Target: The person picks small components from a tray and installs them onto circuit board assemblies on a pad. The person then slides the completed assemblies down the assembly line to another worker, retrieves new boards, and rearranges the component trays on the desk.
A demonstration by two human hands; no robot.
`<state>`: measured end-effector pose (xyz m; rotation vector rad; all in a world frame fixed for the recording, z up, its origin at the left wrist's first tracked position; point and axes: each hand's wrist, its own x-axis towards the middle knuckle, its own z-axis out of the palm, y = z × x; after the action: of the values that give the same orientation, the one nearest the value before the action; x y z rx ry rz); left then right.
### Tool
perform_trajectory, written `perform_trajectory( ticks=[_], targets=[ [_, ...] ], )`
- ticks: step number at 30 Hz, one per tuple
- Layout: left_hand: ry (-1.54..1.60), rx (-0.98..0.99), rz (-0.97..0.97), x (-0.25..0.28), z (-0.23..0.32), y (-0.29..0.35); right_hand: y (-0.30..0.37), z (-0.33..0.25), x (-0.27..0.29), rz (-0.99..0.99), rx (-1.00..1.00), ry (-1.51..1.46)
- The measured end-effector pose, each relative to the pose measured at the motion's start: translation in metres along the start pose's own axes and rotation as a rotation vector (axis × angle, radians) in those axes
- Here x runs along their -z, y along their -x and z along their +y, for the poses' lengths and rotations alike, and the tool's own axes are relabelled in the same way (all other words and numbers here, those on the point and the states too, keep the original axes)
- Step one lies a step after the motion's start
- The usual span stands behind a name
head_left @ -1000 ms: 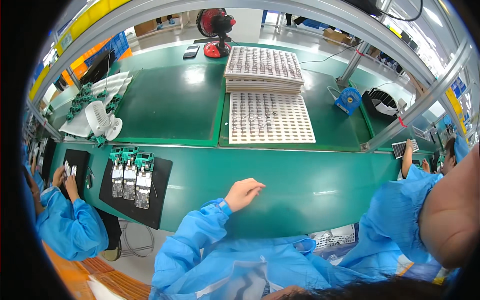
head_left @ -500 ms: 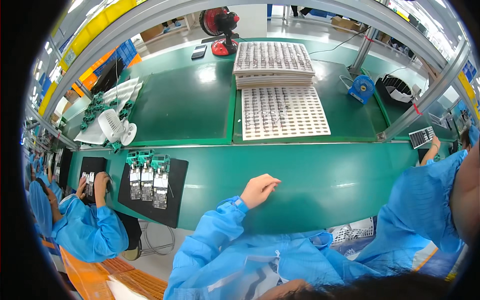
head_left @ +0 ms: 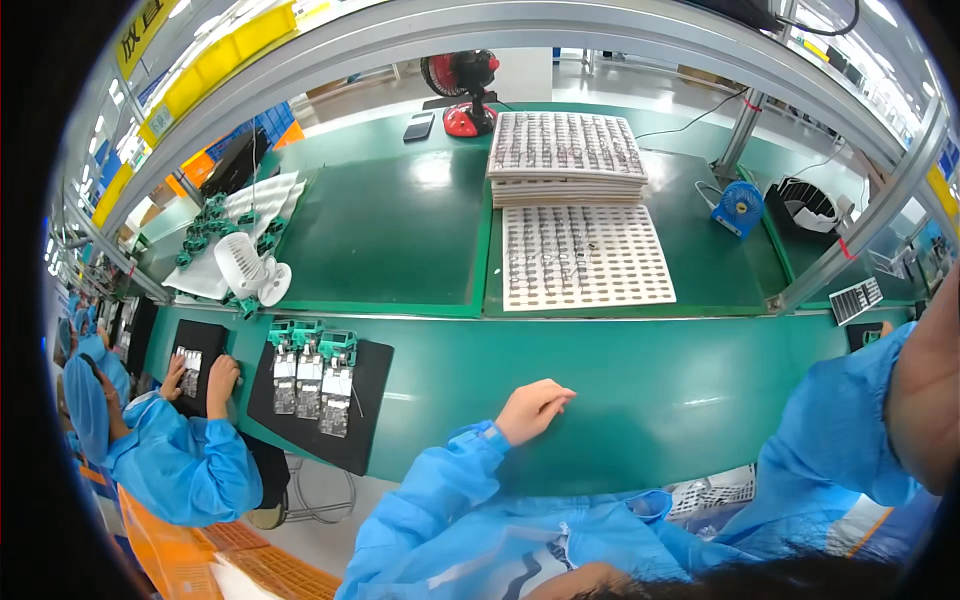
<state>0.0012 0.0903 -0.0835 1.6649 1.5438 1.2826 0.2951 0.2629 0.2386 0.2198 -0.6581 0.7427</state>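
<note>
My left hand (head_left: pixel 535 412) rests over the front part of the green bench (head_left: pixel 620 365), its fingers loosely curled together and nothing seen in them. A blue sleeve covers that arm. My right hand (head_left: pixel 920 390) is raised very close at the right edge, large in view; its fingers are cut off, so I cannot see what it touches. To the left of my left hand, a black mat (head_left: pixel 350 447) carries several circuit boards (head_left: pixel 336 400) with green clip pieces (head_left: pixel 338 346) at their far ends. Neither hand touches them.
Beyond lie a white tray (head_left: pixel 640 270) of small parts and a tray stack (head_left: pixel 565 150). A white fan (head_left: pixel 240 265), red fan (head_left: pixel 468 120) and blue fan (head_left: pixel 738 207) stand around. A co-worker (head_left: pixel 180 450) handles a board at left. Metal posts (head_left: pixel 815 270) frame the bench.
The whole view has tilted, so the bench and trays sit lower and slightly to the right in the picture. My left hand keeps its curled pose; my right hand stays raised at the edge.
</note>
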Motion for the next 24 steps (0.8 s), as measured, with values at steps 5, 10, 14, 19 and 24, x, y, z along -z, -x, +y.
perform_trajectory(
  ticks=[5, 10, 14, 19, 24],
  targets=[
    [0.028, 0.073, -0.025, 0.001, 0.009, 0.003, 0.057, 0.041, -0.095, 0.035, 0.053, -0.083],
    [-0.054, 0.040, 0.023, 0.021, 0.022, 0.008, 0.110, 0.107, 0.010, -1.124, -0.078, 0.885],
    [-0.071, 0.115, 0.091, 0.061, 0.041, -0.015, 0.126, 0.180, 0.117, -0.917, -0.731, 1.027],
    [0.136, 0.171, 0.334, 0.105, 0.014, -0.059, 0.129, 0.256, 0.174, -0.929, -0.855, 1.173],
    [0.054, 0.216, 0.617, 0.147, -0.059, -0.137, 0.141, 0.346, 0.202, -0.736, -0.929, 1.186]
  ],
)
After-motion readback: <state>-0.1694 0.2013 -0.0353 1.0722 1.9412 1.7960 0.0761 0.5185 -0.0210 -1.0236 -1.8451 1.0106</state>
